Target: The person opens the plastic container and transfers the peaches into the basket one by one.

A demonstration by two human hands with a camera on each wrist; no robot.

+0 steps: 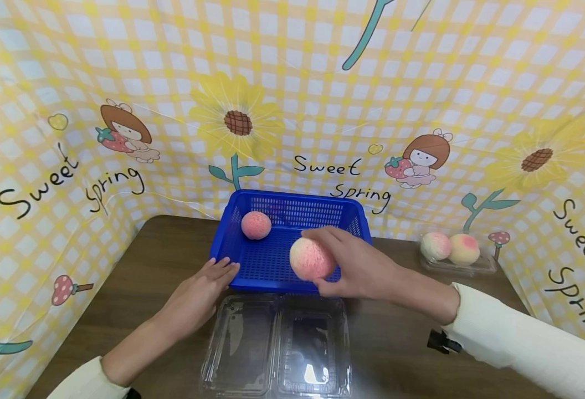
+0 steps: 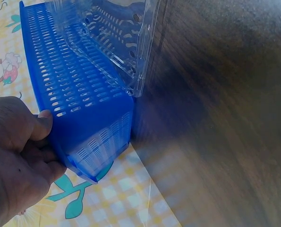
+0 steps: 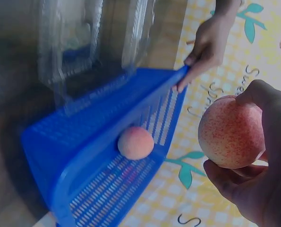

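My right hand (image 1: 367, 269) grips a pink-and-cream peach (image 1: 308, 259) between thumb and fingers, above the blue plastic basket (image 1: 267, 269). In the right wrist view the held peach (image 3: 232, 132) shows its red-speckled side. A second peach (image 1: 256, 225) lies inside the basket, at its back left. At the basket's near left corner, my left hand (image 1: 195, 296) pinches the rim; the left wrist view has its thumb (image 2: 45, 125) against the outer wall. An open, clear clamshell box (image 1: 242, 343) lies in front of the basket, its two halves side by side.
On the right of the brown wooden table (image 1: 397, 338), a clear plastic box (image 1: 484, 263) holds two more peaches (image 1: 464, 249). A yellow checked cloth (image 1: 302, 111) with printed flowers and lettering hangs behind and along both sides of the table.
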